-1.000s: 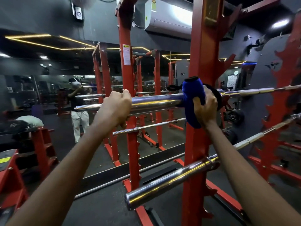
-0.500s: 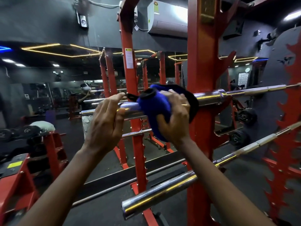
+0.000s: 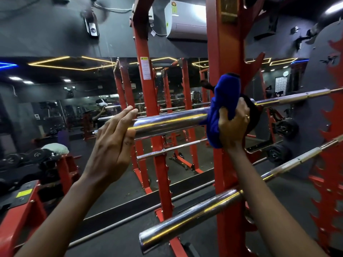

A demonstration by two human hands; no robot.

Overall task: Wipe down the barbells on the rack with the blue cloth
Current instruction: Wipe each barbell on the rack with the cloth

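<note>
The right hand (image 3: 233, 125) is being clenched on the blue cloth (image 3: 222, 106), which is being wrapped round the upper barbell (image 3: 167, 121) just beside the red upright (image 3: 220, 52). The left hand (image 3: 113, 145) is being rested, fingers straight, on the sleeve's free end. The bar's long axis is being held nearly level, left to right, free end pointing left; the bare sleeve is lying between the hands.

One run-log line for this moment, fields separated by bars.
step: wipe upper barbell | right hand: grips blue cloth round it | left hand: open, at its end
</note>
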